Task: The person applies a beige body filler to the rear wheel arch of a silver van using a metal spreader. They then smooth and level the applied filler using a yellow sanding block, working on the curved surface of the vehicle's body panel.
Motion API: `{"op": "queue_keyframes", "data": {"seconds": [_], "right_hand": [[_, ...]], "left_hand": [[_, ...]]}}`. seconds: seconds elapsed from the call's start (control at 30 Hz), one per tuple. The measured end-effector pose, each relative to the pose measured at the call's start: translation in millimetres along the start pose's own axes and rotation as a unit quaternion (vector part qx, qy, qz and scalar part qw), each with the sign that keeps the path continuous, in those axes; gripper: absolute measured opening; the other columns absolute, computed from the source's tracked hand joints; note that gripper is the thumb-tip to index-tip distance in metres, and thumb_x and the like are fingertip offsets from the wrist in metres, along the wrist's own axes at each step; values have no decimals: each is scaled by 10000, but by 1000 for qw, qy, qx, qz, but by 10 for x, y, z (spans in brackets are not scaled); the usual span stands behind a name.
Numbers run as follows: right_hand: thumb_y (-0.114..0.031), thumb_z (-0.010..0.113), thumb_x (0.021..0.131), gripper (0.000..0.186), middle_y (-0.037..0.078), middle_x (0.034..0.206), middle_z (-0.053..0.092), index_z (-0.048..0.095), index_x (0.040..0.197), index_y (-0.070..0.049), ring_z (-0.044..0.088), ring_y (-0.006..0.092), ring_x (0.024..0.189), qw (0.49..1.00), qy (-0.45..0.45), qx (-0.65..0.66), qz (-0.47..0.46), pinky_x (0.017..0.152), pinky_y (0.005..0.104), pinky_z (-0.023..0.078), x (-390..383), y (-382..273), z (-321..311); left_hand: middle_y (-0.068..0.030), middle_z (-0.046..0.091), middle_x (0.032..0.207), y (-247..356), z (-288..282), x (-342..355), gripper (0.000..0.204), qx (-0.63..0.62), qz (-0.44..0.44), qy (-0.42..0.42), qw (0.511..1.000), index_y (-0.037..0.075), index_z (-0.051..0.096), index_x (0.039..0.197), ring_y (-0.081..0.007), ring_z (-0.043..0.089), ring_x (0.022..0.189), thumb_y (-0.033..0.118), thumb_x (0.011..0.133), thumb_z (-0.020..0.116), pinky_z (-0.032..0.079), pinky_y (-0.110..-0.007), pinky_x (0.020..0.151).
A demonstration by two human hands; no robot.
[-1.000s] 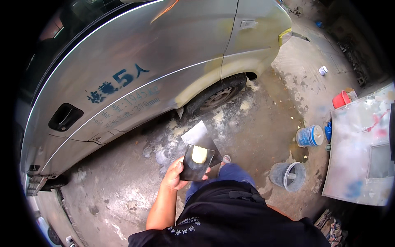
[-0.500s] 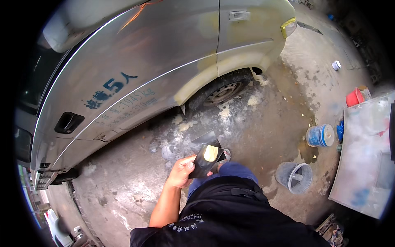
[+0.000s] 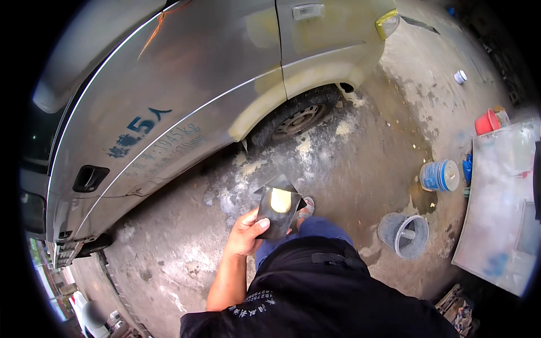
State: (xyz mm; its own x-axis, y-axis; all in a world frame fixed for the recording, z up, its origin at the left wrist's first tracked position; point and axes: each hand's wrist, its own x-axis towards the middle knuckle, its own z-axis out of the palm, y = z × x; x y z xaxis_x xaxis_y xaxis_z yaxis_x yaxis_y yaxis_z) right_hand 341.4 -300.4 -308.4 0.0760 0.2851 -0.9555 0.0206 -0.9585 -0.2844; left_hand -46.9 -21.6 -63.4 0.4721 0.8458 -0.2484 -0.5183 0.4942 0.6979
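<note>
My left hand [image 3: 244, 232] is closed around the lower edge of a dark flat spreader plate [image 3: 275, 221], thumb on top. A rounded dab of pale yellow putty [image 3: 280, 200] lies on the plate's far part. Another thin dark sheet [image 3: 280, 183] shows beyond and beneath it, partly covered; whether the two touch cannot be made out. My right hand and forearm do not show. Ahead and to the left stands a silver-grey van [image 3: 214, 62], with pale yellowish patches around its front wheel arch [image 3: 262, 107].
A grey bucket [image 3: 403, 235] stands to my right, with a blue-and-white bucket [image 3: 439, 176] beyond it. Farther right are a red bucket [image 3: 486, 121] and a large pale panel [image 3: 499, 214]. A small white can [image 3: 460, 77] sits on the stained concrete floor [image 3: 360, 169].
The spreader plate in my left hand has turned more upright and shifted slightly left and away. The van appears a little farther left and higher as the view moves.
</note>
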Motion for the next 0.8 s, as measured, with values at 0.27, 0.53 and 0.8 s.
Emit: {"op": "queue_keyframes", "data": {"seconds": [0.27, 0.53, 0.8], "right_hand": [[-104, 655, 800, 314, 80, 900, 677, 656, 1098, -4, 631, 171, 715, 1000, 11, 8, 2, 695, 311, 518, -245, 218, 224], [-74, 654, 787, 340, 78, 924, 673, 649, 1118, 6, 628, 163, 724, 995, -48, -82, -33, 705, 304, 518, -1056, 305, 210], [35, 607, 824, 636, 106, 1198, 597, 358, 1401, -57, 633, 195, 986, 918, 114, 119, -362, 742, 325, 565, -1633, -2274, 1403]], "left_hand": [[-116, 610, 1274, 103, -316, -206, 462, 24, 81, 103, 991, -31, 495, 1369, -202, 586, 1150, 5, 923, 611, 454, -364, 1013], [-98, 615, 1261, 486, -1066, -626, 507, 29, 96, 141, 985, -8, 476, 1399, -184, 594, 1122, -4, 914, 623, 479, -344, 974], [-103, 585, 1314, 737, -1836, -855, 515, 67, 122, 168, 976, -38, 473, 1388, -180, 557, 1183, -28, 896, 625, 412, -333, 1044]]}}
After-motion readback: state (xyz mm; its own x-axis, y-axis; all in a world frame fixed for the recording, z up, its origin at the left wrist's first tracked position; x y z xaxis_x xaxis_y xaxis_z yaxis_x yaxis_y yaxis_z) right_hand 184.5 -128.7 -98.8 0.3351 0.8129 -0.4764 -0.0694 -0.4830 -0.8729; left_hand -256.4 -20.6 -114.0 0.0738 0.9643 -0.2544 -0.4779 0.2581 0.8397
